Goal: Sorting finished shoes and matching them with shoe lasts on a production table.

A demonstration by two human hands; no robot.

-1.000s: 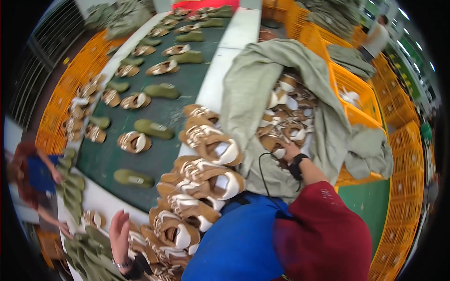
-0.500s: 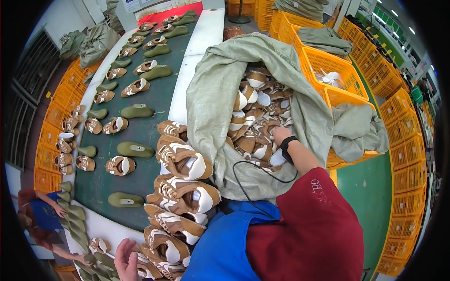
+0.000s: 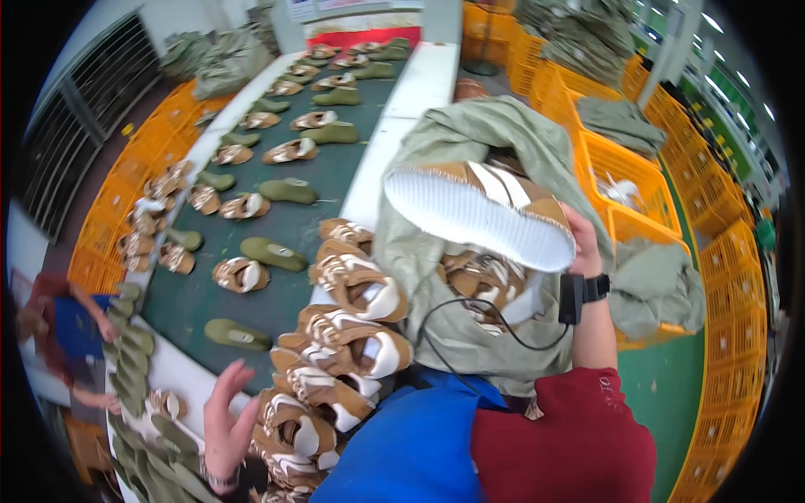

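Observation:
My right hand grips a brown and white shoe upper by one end, raised above the sack with its white ribbed underside showing. The grey-green sack stands wide at the mouth and holds many more brown uppers. My left hand, fingers apart and empty, hovers at the lower left beside the stacked row of shoe uppers along the table's near edge. Close to that hand lie green shoe lasts.
A dark green belt carries lasts paired with uppers between white table borders. Orange crates line the right, some with folded sacks. A co-worker handles lasts at the far left. A black cable hangs across the sack.
My right hand has come up out of the sack with a shoe upper. My left hand has risen slightly and spread its fingers. The whole view has shifted somewhat.

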